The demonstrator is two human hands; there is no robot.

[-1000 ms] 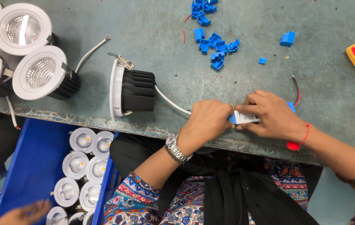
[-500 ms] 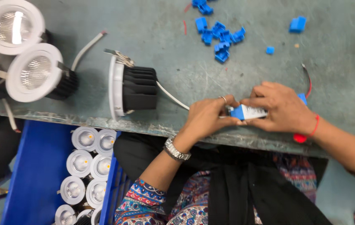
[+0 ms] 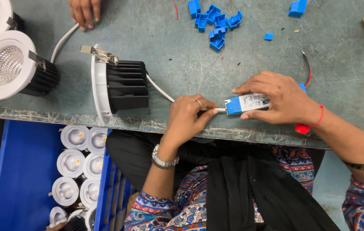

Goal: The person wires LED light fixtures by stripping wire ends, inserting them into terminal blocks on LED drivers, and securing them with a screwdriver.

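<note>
pinching the end of a thin white cable (image 3: 161,90) between thumb and forefinger, the left hand (image 3: 186,117) holds it right at the blue end cap of a small white driver box (image 3: 247,103). the right hand (image 3: 279,99) grasps that box, fingers curled over its top and thumb below, near the table's front edge. the box carries a pale rectangular label with dark print along its side. the cable runs back to a white-rimmed downlight with a black finned body (image 3: 118,85), lying on its side. a heap of small blue clips (image 3: 216,23) sits farther back. another person's hand (image 3: 83,12) rests at the far edge. the grey-green table (image 3: 182,55) is scratched and worn; beside it, below, a blue crate (image 3: 19,171) holds more white downlights.
</note>
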